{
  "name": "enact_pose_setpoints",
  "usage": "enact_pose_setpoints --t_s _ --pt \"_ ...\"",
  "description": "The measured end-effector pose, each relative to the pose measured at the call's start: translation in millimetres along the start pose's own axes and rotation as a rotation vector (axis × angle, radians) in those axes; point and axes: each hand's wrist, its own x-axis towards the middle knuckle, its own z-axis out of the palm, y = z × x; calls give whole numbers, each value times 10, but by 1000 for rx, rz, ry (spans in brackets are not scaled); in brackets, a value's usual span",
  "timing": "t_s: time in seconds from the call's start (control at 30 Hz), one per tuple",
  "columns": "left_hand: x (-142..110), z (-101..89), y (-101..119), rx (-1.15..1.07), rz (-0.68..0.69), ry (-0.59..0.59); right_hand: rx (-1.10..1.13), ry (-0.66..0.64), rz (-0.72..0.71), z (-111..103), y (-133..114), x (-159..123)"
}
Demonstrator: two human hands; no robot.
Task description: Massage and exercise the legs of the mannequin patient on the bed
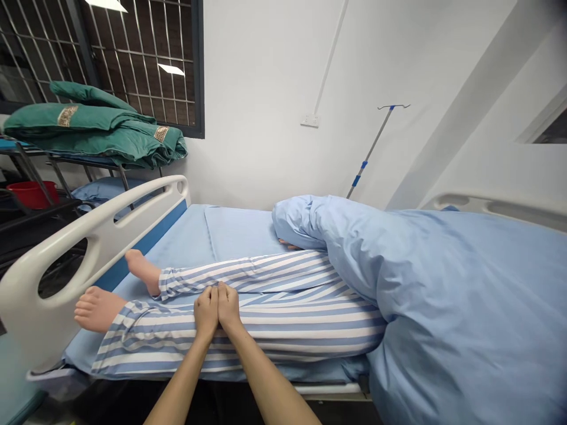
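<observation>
Open air above striped trousers [292, 324], bunched quilt [425, 283] blocking right, footboard [110, 245] rising left

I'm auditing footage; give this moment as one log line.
left hand: curled; right hand: curled, alongside; location: over striped trousers; grip: unclear

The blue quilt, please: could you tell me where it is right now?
In the head view, the blue quilt lies across the right end of the bed, over the top of the striped trousers.
</observation>
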Motion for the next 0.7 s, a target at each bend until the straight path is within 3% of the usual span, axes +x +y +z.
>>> enact_pose_setpoints --t_s 0.17,0.37,0.7 --pt "2 -5 7 83 16 -7 -95 -52 -14 -63 -70 36" --pt "-22 10 67 258 -4 -109 -326 -120 -143 -333 -226 120" --pt "-61 21 136 367 -10 -141 -252 -39 -113 -376 3 -81"
